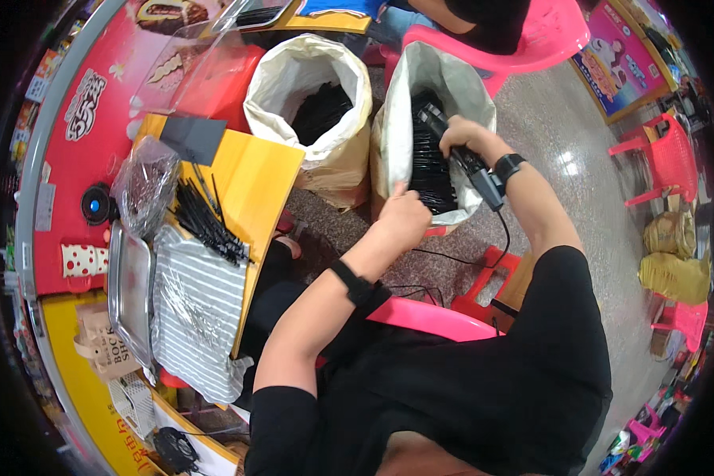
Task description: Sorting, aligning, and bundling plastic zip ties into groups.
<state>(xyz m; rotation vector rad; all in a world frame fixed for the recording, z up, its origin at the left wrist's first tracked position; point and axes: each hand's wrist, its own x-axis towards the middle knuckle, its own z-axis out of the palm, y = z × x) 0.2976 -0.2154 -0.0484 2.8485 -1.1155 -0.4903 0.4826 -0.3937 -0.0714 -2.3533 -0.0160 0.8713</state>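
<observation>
My right hand [470, 138] is wrapped round a black corded handheld tool [477, 174], its head over the mouth of a white woven sack [400, 119]. The tool's exact kind does not show. Inside the sack lie many long, thin, shiny black pieces [434, 174], stacked side by side. My left hand [404, 217] is closed on the sack's near left rim. To its left stands a second white sack [335, 165], with more black pieces [322, 113] inside. A loose bunch of black strips [202, 216] lies on the table at left.
The yellow-topped table [266, 173] holds a striped cloth [198, 305] and a clear plastic bag [147, 178]. A metal tray [131, 289] stands beside it. Pink chairs [535, 40] stand around, one with a seated person [484, 16]. The tool's cord [506, 238] trails near a red stool [490, 278].
</observation>
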